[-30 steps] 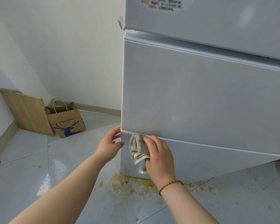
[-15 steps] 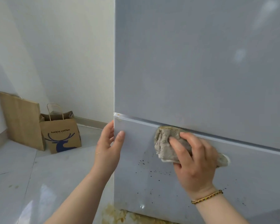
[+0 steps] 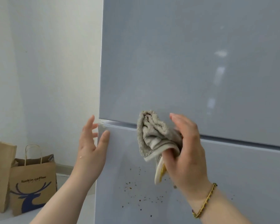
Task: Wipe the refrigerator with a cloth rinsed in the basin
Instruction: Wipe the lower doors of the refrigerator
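Where specks dot the refrigerator [image 3: 168, 70], the cloth [image 3: 153, 135] hangs bunched, grey.

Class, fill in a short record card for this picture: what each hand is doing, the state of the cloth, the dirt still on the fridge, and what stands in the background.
Surface: pale grey-blue refrigerator front, upper and lower doors parted by a horizontal seam
Left hand: open, thumb on the lower door's left edge
Right hand: gripping the bunched grey terry cloth, fingers partly spread
Cloth position: at the seam; contact with the door unclear
Dirt: dark specks on the lower door, below the cloth
Background: brown paper bag with a blue deer logo on the floor, left
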`<action>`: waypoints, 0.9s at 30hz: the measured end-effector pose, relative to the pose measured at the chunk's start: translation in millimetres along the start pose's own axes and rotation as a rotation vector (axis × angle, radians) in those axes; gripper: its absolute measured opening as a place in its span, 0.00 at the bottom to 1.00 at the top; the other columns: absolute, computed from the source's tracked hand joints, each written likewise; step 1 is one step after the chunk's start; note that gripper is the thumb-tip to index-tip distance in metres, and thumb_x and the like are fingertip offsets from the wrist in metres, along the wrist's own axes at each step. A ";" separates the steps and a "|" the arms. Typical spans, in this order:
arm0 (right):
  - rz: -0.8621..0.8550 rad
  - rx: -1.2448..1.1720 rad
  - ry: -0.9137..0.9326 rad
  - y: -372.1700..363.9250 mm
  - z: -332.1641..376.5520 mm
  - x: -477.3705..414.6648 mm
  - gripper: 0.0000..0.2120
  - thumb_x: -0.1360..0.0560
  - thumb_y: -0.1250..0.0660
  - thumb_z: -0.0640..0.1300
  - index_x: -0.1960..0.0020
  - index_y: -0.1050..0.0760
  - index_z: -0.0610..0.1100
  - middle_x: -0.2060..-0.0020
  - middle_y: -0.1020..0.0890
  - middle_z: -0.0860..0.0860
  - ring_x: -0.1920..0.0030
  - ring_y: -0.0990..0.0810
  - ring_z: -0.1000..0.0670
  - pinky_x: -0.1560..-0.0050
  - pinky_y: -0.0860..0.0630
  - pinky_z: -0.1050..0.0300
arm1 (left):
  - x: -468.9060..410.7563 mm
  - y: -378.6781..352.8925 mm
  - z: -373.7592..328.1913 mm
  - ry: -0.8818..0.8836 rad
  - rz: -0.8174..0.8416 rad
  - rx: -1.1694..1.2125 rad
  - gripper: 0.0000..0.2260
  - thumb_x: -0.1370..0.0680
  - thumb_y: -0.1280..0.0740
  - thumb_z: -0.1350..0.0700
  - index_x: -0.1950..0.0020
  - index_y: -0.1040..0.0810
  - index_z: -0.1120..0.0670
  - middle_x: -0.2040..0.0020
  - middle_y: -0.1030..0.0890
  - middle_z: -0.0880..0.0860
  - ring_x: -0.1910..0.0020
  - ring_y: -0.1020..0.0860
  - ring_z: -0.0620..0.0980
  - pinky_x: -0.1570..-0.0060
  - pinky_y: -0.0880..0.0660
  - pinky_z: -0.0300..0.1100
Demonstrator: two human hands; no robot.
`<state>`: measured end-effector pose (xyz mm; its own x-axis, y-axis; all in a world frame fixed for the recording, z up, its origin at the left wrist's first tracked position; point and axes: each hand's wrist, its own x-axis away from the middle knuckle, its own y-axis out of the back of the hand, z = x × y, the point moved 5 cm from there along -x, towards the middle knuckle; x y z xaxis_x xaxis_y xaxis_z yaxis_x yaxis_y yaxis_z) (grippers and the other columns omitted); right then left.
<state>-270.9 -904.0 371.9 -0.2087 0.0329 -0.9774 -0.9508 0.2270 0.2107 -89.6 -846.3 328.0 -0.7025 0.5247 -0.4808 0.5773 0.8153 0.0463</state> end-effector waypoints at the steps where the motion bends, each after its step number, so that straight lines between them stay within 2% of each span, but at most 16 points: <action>1: -0.016 -0.048 -0.014 -0.8 2.1 -16.4 0.22 0.32 0.41 0.37 0.39 0.37 0.43 0.46 0.30 0.50 0.49 0.27 0.51 0.50 0.30 0.68 | -5.6 -1.6 -8.9 -0.048 0.002 -0.007 0.24 0.22 0.43 0.54 0.27 0.45 0.46 0.34 0.34 0.47 0.40 0.34 0.41 0.43 0.38 0.36; 2: -0.023 -0.029 0.004 -2.6 4.7 -33.5 0.20 0.32 0.40 0.39 0.41 0.37 0.44 0.48 0.28 0.52 0.52 0.27 0.52 0.52 0.31 0.65 | -11.8 -4.4 -16.0 -0.079 0.009 -0.016 0.25 0.22 0.43 0.54 0.27 0.47 0.46 0.31 0.35 0.48 0.36 0.36 0.41 0.38 0.41 0.37; 4: -0.053 0.198 0.081 -6.8 6.4 -61.8 0.16 0.32 0.39 0.45 0.44 0.34 0.46 0.52 0.22 0.50 0.53 0.30 0.50 0.53 0.35 0.59 | -20.3 -10.7 -23.7 -0.092 0.012 -0.017 0.26 0.22 0.43 0.53 0.26 0.50 0.46 0.28 0.36 0.53 0.30 0.39 0.46 0.30 0.43 0.45; 5: -0.090 0.320 0.081 -6.1 3.6 -70.6 0.18 0.33 0.39 0.48 0.44 0.33 0.47 0.52 0.21 0.47 0.52 0.32 0.49 0.52 0.37 0.56 | -22.1 -14.1 -24.8 -0.095 0.009 -0.028 0.27 0.22 0.42 0.53 0.26 0.52 0.45 0.27 0.38 0.53 0.29 0.39 0.49 0.29 0.43 0.48; 7: -0.164 0.418 -0.018 1.7 -3.6 -78.7 0.25 0.35 0.36 0.51 0.40 0.35 0.46 0.51 0.22 0.42 0.50 0.34 0.47 0.52 0.40 0.54 | -21.4 -17.7 -27.6 -0.132 -0.010 -0.056 0.29 0.22 0.42 0.53 0.26 0.54 0.46 0.26 0.43 0.48 0.28 0.43 0.48 0.29 0.45 0.45; 9: -0.253 0.396 -0.043 10.6 -4.0 -76.8 0.28 0.37 0.31 0.47 0.40 0.37 0.43 0.51 0.24 0.41 0.52 0.34 0.46 0.54 0.39 0.54 | -19.9 -19.0 -27.8 -0.148 -0.021 -0.062 0.29 0.22 0.42 0.53 0.26 0.55 0.46 0.28 0.44 0.43 0.27 0.45 0.46 0.32 0.47 0.40; 12: -0.294 0.361 0.054 8.0 2.6 -68.8 0.16 0.34 0.36 0.39 0.49 0.36 0.42 0.54 0.32 0.49 0.58 0.32 0.49 0.61 0.35 0.57 | -19.2 -19.5 -26.8 -0.127 0.002 -0.059 0.30 0.22 0.42 0.52 0.26 0.56 0.45 0.34 0.45 0.38 0.27 0.47 0.44 0.35 0.48 0.36; 14: -0.291 0.436 0.068 0.0 7.3 -65.5 0.09 0.32 0.40 0.36 0.52 0.33 0.44 0.55 0.27 0.50 0.61 0.27 0.49 0.63 0.33 0.58 | -19.2 -18.7 -27.6 -0.123 0.011 -0.052 0.30 0.22 0.42 0.52 0.26 0.56 0.45 0.29 0.44 0.41 0.27 0.47 0.44 0.34 0.47 0.37; 17: -0.274 0.469 -0.030 -1.5 13.9 -64.1 0.12 0.31 0.43 0.35 0.54 0.23 0.41 0.56 0.17 0.45 0.63 0.20 0.45 0.60 0.31 0.59 | -19.3 -17.2 -29.2 -0.126 0.017 -0.021 0.30 0.22 0.41 0.53 0.26 0.54 0.46 0.26 0.45 0.45 0.27 0.45 0.44 0.34 0.47 0.38; 19: -0.230 0.506 -0.143 -2.2 19.6 -58.2 0.17 0.31 0.47 0.37 0.50 0.21 0.38 0.50 0.18 0.45 0.56 0.19 0.45 0.60 0.26 0.62 | -19.0 -16.3 -30.4 -0.121 0.013 -0.009 0.30 0.22 0.41 0.54 0.26 0.54 0.46 0.26 0.45 0.45 0.27 0.45 0.44 0.33 0.47 0.39; 21: -0.169 0.539 -0.229 -14.6 27.1 -46.5 0.21 0.29 0.48 0.42 0.40 0.28 0.38 0.40 0.22 0.43 0.44 0.27 0.45 0.48 0.23 0.53 | -18.9 -16.4 -30.8 -0.116 0.008 -0.003 0.29 0.22 0.40 0.54 0.26 0.53 0.47 0.26 0.44 0.45 0.27 0.44 0.45 0.32 0.46 0.40; 22: -0.147 0.552 -0.275 -24.2 28.8 -40.2 0.23 0.28 0.47 0.46 0.36 0.33 0.38 0.37 0.26 0.42 0.40 0.32 0.44 0.42 0.26 0.47 | -18.5 -16.4 -31.0 -0.112 0.010 0.007 0.29 0.22 0.40 0.55 0.26 0.52 0.47 0.26 0.43 0.46 0.28 0.43 0.46 0.32 0.45 0.42; 24: -0.142 0.570 -0.338 -38.0 27.7 -34.2 0.31 0.30 0.45 0.54 0.33 0.39 0.37 0.33 0.33 0.41 0.35 0.39 0.41 0.34 0.39 0.43 | -19.3 -14.8 -29.8 -0.095 0.019 0.040 0.29 0.23 0.39 0.55 0.26 0.50 0.46 0.27 0.39 0.47 0.29 0.39 0.47 0.33 0.40 0.44; 25: -0.150 0.565 -0.327 -39.3 24.0 -35.6 0.32 0.30 0.44 0.55 0.33 0.40 0.37 0.33 0.36 0.41 0.34 0.41 0.40 0.34 0.42 0.44 | -20.4 -12.9 -29.5 -0.089 0.021 0.055 0.29 0.23 0.37 0.56 0.27 0.47 0.45 0.29 0.36 0.47 0.31 0.35 0.48 0.36 0.38 0.43; 27: -0.178 0.519 -0.207 -33.7 11.2 -40.1 0.26 0.29 0.43 0.48 0.34 0.39 0.37 0.33 0.38 0.43 0.33 0.40 0.40 0.35 0.41 0.46 | -22.5 -7.7 -28.2 -0.086 0.012 0.073 0.27 0.25 0.35 0.57 0.29 0.41 0.46 0.35 0.30 0.47 0.38 0.30 0.48 0.44 0.35 0.41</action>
<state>-228.0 -902.0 403.8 0.0424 0.1282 -0.9908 -0.7199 0.6915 0.0587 -90.0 -857.6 363.2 -0.6590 0.5087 -0.5540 0.6163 0.7875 -0.0099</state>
